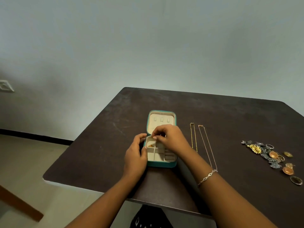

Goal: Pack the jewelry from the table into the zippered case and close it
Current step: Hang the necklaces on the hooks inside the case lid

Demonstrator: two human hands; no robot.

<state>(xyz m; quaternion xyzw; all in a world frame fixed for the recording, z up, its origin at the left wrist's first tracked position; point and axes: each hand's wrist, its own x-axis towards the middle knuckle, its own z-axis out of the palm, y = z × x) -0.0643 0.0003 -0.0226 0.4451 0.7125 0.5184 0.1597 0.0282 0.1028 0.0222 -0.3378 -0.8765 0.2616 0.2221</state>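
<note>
The left hand grips the open case by its left side; the right hand pinches just beyond the gold piece inside, holding what I cannot tell

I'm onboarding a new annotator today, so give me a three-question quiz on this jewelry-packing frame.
1. True or false: the case is zipped shut.
2. How many necklaces lie on the table to the right of the case? A one, B two, C four.
3. Fill in: the left hand grips the case's ____ side.
Key: 1 false; 2 B; 3 left.
</note>
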